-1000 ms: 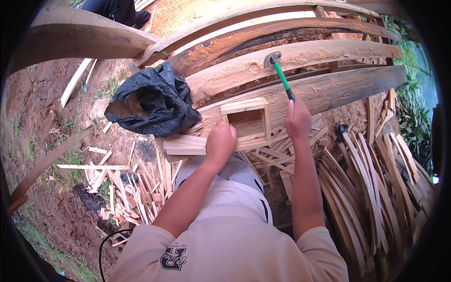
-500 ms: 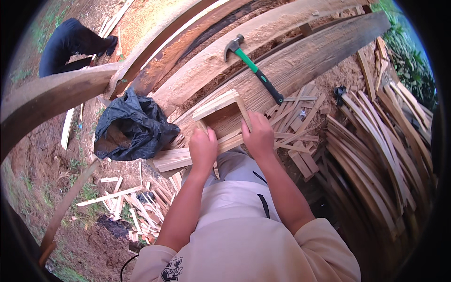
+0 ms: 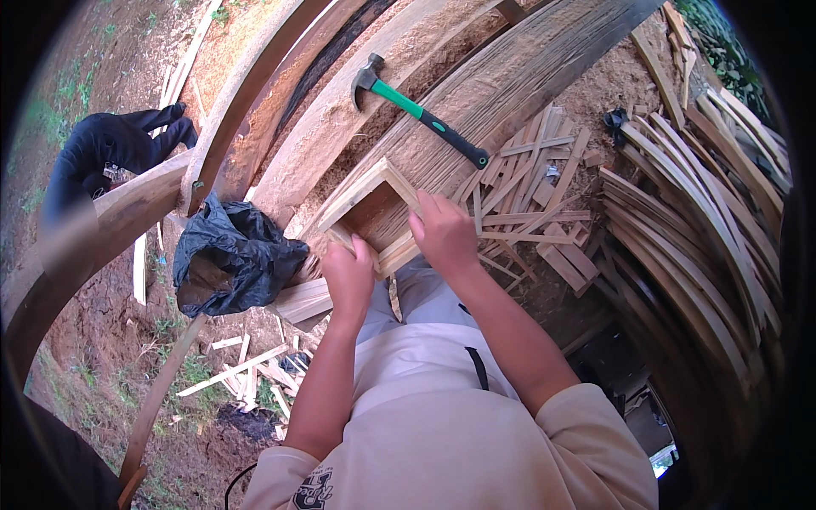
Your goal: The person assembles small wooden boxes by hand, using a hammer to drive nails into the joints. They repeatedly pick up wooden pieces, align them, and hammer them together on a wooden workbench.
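A small rectangular wooden frame (image 3: 355,202), open in the middle, is held between both my hands above the bench plank. My left hand (image 3: 347,270) is closed around its near left corner, thumb on top. My right hand (image 3: 444,231) grips the right side, fingers wrapped over the edge. Beyond the frame, a claw hammer (image 3: 422,116) with a green and black handle lies on the thick plank (image 3: 544,76), head toward the far left. Left of my left hand sits a crumpled black plastic bag (image 3: 234,255), its mouth gaping, with something brown inside.
Cut wood strips (image 3: 544,161) lie heaped right of the plank, and long slats (image 3: 680,229) are stacked farther right. Wood offcuts (image 3: 255,370) litter the ground at lower left. Curved beams (image 3: 229,110) run along the far left. Beyond them a person in dark clothes (image 3: 110,153) bends down.
My view has turned, so the surroundings are shifted. The wooden frame is tilted a little differently, still in both hands. The person at far left has changed posture.
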`<state>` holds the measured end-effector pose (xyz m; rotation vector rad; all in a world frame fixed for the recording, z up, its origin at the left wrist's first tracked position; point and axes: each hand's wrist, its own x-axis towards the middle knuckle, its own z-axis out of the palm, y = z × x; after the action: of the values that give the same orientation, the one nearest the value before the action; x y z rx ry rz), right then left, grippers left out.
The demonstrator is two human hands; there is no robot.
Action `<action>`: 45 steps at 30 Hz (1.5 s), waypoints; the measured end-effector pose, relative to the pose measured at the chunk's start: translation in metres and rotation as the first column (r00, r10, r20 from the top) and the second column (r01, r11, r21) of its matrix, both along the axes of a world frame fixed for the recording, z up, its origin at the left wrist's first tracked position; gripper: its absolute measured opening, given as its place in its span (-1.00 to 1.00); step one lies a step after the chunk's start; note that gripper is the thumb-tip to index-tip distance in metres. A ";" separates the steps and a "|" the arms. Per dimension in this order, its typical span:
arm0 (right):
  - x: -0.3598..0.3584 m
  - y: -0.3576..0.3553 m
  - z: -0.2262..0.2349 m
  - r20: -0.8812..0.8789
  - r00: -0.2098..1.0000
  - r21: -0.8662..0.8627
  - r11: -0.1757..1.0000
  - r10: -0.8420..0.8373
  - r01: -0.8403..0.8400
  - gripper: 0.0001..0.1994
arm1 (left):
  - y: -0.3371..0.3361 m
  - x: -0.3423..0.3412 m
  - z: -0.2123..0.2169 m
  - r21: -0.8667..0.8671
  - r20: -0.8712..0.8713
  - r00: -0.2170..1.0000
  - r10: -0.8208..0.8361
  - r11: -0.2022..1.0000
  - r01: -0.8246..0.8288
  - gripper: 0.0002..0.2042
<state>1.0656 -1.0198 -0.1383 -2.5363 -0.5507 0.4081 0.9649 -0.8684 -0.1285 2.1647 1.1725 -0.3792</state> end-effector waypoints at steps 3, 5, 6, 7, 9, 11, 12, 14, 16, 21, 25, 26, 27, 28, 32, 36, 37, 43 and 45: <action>-0.002 -0.001 -0.003 -0.026 0.999 0.056 0.997 -0.044 0.045 -0.66 | -0.001 0.000 -0.001 0.012 0.009 1.000 0.005 1.000 -0.005 -0.59; -0.001 -0.001 -0.004 -0.016 0.999 0.052 0.998 -0.034 0.035 -0.66 | -0.001 0.004 0.004 0.019 0.022 1.000 -0.007 1.000 0.006 -0.59; 0.000 -0.001 -0.004 -0.012 1.000 0.049 0.998 -0.028 0.029 -0.66 | -0.002 0.003 0.003 0.021 0.031 0.999 -0.011 1.000 0.010 -0.60; 0.001 -0.002 -0.003 -0.013 1.000 0.049 0.999 -0.019 0.020 -0.66 | -0.002 0.001 0.002 0.024 0.039 0.999 -0.014 1.000 0.013 -0.60; 0.003 -0.002 -0.002 -0.014 1.000 0.048 0.999 -0.002 0.002 -0.67 | -0.002 -0.001 -0.001 0.022 0.048 0.999 -0.009 1.000 0.008 -0.61; 0.005 -0.002 -0.001 -0.017 1.000 0.027 0.999 0.018 -0.017 -0.68 | -0.002 -0.002 -0.003 0.007 0.048 0.999 0.011 1.000 -0.012 -0.63; 0.005 -0.002 0.000 -0.019 0.999 0.017 0.999 0.027 -0.027 -0.69 | -0.003 -0.002 -0.003 -0.003 0.029 0.999 0.025 1.000 -0.025 -0.64; 0.006 -0.002 -0.001 -0.016 0.999 0.015 0.999 0.030 -0.030 -0.70 | -0.003 0.002 0.000 -0.019 -0.006 0.999 0.051 0.999 -0.051 -0.65; 0.006 -0.002 -0.002 -0.020 0.999 0.009 0.999 0.032 -0.032 -0.72 | -0.003 0.001 0.000 -0.010 -0.018 1.000 0.026 1.000 -0.026 -0.64; 0.004 -0.003 -0.011 0.044 0.997 -0.015 0.998 0.060 -0.059 -0.72 | -0.003 0.003 0.001 -0.007 -0.052 0.999 0.014 1.000 -0.014 -0.65; 0.004 0.001 -0.012 0.049 0.997 -0.058 0.996 0.065 -0.062 -0.77 | -0.004 0.003 -0.001 0.001 -0.077 0.997 0.021 1.000 -0.021 -0.66; 0.005 0.002 -0.011 0.048 0.996 -0.079 0.994 0.080 -0.076 -0.79 | -0.003 0.004 0.000 0.000 -0.083 0.996 0.029 1.000 -0.029 -0.66; 0.006 0.003 -0.010 0.046 0.994 -0.100 0.991 0.096 -0.091 -0.80 | -0.005 0.002 -0.003 0.024 -0.101 0.995 0.002 1.000 0.001 -0.66; 0.006 0.004 -0.010 0.038 0.994 -0.133 0.987 0.100 -0.094 -0.82 | -0.006 0.001 -0.004 0.026 -0.099 0.995 0.009 1.000 -0.007 -0.66; 0.006 0.013 -0.003 0.019 0.992 -0.275 0.955 0.122 -0.112 -0.83 | -0.009 0.001 -0.003 0.010 -0.048 0.996 0.072 0.997 -0.071 -0.66; 0.008 0.015 -0.007 0.011 0.988 -0.328 0.934 0.153 -0.141 -0.80 | -0.007 0.003 -0.001 -0.032 -0.064 0.994 0.086 0.996 -0.088 -0.68; 0.008 0.013 -0.008 0.021 0.987 -0.338 0.930 0.162 -0.145 -0.80 | -0.009 0.003 -0.002 -0.033 -0.055 0.994 0.093 0.995 -0.095 -0.68; 0.010 0.014 -0.008 0.057 0.983 -0.389 0.911 0.174 -0.138 -0.76 | -0.014 0.004 -0.007 -0.040 -0.012 0.995 0.100 0.994 -0.101 -0.73; 0.010 0.016 -0.007 0.057 0.982 -0.391 0.909 0.182 -0.146 -0.75 | -0.014 0.003 -0.009 0.001 0.039 0.993 0.110 0.994 -0.111 -0.73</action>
<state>1.0760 -1.0039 -0.1455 -2.9080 -0.7906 0.5038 0.9681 -0.8826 -0.1372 2.0894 1.2656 -0.2866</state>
